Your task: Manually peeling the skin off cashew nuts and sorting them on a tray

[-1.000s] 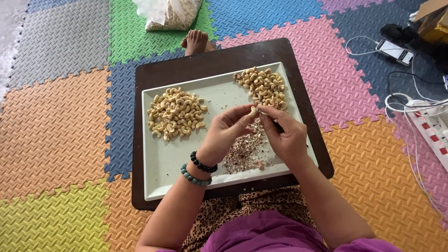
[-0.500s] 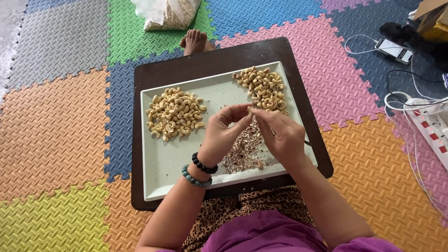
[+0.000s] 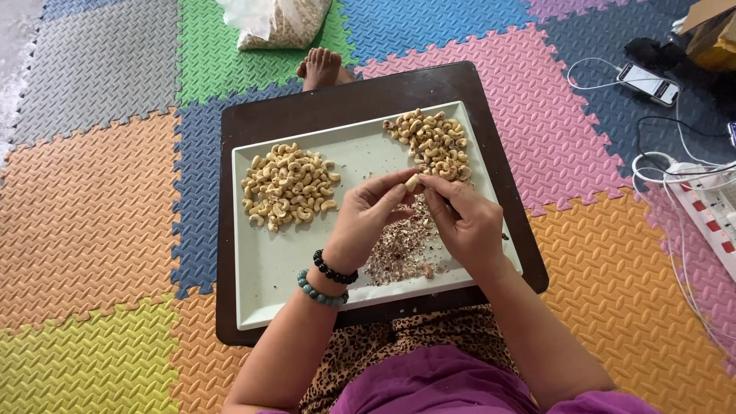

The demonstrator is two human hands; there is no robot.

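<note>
Between fingertips, pale curved cashew (image 3: pixel 412 182)

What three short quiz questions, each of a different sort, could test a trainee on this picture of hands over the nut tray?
1. True or false: the left hand and the right hand pinch one cashew nut between their fingertips.
2. Where does the pile of brown skins lie on the white tray? A) below the hands B) at the far left corner C) off the tray
3. Fill in: the left wrist wears two beaded ____.

Key: 1 true; 2 A; 3 bracelets.
</note>
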